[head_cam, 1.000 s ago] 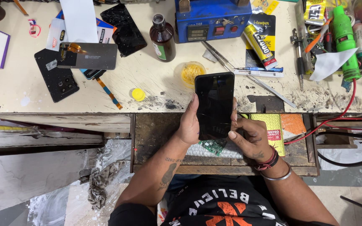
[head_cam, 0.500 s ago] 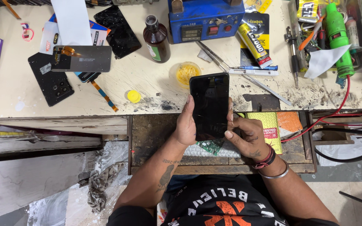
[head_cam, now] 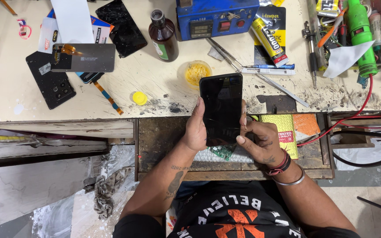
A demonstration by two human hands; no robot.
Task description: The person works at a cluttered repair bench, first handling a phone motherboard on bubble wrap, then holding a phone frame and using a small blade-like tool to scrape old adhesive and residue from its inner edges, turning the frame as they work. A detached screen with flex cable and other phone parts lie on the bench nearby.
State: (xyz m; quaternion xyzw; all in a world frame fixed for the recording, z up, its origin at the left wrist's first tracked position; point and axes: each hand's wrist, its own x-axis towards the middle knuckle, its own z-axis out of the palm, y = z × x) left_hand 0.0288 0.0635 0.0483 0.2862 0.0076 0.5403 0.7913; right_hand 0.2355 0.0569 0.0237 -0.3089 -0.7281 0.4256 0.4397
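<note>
A black smartphone [head_cam: 221, 108] with a cracked dark screen is held upright over the front edge of the workbench. My left hand [head_cam: 194, 130] grips its left side and back. My right hand [head_cam: 258, 139] holds the lower right edge, thumb pressed against the bottom corner. Below the phone an open drawer [head_cam: 164, 136] shows a green circuit board [head_cam: 220, 152] on bubble wrap.
On the scratched bench [head_cam: 155, 83] lie a brown bottle [head_cam: 164, 36], a small cup of yellow stuff [head_cam: 193, 72], a yellow cap [head_cam: 139, 98], tweezers [head_cam: 225, 55], a glue tube [head_cam: 269, 42], a blue heater unit [head_cam: 214, 17], phone back covers [head_cam: 51, 83] and a loose screen [head_cam: 121, 26]. A red cable [head_cam: 353, 117] runs at right.
The phone and both hands stay together in almost the same grip; the view has shifted slightly, so the bench items sit a little further left and up in the frame.
</note>
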